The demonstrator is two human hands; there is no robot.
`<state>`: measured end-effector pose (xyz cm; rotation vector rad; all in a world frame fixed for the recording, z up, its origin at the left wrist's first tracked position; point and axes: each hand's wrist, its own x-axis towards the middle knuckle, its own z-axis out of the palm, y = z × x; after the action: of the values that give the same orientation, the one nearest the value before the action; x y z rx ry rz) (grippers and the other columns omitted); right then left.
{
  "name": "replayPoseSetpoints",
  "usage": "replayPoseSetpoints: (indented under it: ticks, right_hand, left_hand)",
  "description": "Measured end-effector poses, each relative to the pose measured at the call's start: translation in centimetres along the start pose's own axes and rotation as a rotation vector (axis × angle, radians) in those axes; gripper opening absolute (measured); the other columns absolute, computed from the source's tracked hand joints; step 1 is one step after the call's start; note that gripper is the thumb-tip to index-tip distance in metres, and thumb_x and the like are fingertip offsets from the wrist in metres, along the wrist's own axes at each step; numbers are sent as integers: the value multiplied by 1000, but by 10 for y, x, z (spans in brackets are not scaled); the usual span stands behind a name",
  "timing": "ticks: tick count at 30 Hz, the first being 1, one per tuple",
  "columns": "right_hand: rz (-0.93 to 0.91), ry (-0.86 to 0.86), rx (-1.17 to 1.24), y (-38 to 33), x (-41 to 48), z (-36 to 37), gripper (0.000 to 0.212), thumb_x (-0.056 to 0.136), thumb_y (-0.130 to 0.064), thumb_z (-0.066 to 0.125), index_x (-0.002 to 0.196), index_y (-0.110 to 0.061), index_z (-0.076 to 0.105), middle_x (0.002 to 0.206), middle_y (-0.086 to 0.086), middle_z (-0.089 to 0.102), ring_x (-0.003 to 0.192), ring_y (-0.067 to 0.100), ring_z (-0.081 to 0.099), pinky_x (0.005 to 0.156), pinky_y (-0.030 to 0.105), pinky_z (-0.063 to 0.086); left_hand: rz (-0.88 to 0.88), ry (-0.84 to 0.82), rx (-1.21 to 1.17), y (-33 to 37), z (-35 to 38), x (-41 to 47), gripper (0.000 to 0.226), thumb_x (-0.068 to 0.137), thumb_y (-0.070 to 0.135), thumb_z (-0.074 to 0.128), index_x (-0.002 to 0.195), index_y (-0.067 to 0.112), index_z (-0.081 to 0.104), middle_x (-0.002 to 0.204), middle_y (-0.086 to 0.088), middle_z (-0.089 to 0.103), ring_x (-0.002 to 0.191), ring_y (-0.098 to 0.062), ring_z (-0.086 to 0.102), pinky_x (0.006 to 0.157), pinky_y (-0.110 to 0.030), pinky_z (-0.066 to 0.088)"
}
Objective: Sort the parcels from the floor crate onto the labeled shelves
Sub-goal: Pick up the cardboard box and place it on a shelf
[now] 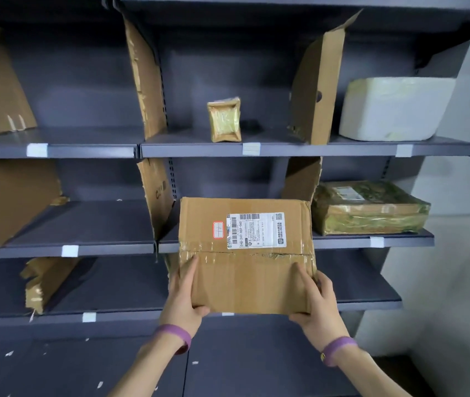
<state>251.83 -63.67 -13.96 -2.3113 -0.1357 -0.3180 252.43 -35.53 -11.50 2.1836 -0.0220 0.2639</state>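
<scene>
I hold a brown cardboard parcel [245, 270] with a white shipping label and a small red-framed sticker on top. My left hand [183, 299] grips its near left corner and my right hand [318, 305] grips its near right corner. The parcel's far end reaches over the front edge of the middle shelf [167, 247], in the bay between two cardboard dividers. The floor crate is out of view.
Grey metal shelves carry white label tags [251, 149] on their front edges. A small taped packet [224, 119] and a white foam box [394, 108] sit on the upper shelf. A flat taped parcel [368, 209] lies right of the divider [302, 179]. Torn cardboard sheets [10, 196] lean at left.
</scene>
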Motion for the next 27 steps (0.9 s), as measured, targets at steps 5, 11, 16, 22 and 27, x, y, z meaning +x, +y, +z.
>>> replayPoseSetpoints:
  ticks: [5,11,16,22,27]
  right_hand:
    - [-54,-9,-29,13,60,7,118,73,-1,74,134,-71,0,138,-27,7,134,14,19,110,34,33]
    - [-109,-65,-10,23,138,10,111,76,-2,72,140,-62,5,143,-23,7,138,20,18,113,36,29]
    - [-119,-82,-26,29,176,13,105,77,-4,73,143,-54,9,143,-22,6,139,22,18,114,38,28]
    - [-131,-21,10,29,202,16,87,81,-10,73,143,-48,27,145,-16,15,135,20,20,112,34,21]
    - [-112,-13,-27,25,218,16,59,92,-17,59,139,-45,38,151,-5,19,131,16,20,110,33,19]
  left_hand:
    - [-36,-8,-17,-4,10,51,111,76,-2,71,138,63,6,151,13,11,138,-24,29,108,-49,32]
    - [-80,43,7,0,15,108,108,76,-1,71,140,59,8,152,11,13,137,-24,29,109,-51,30]
    - [-85,68,56,4,16,141,105,76,-2,69,143,55,11,153,12,14,134,-24,32,108,-48,31]
    - [-72,41,86,-6,14,174,79,85,1,63,145,38,30,156,10,9,141,-15,23,110,-27,20]
    - [-51,117,114,-3,12,195,47,89,10,62,133,23,53,155,5,20,140,-14,29,111,-25,21]
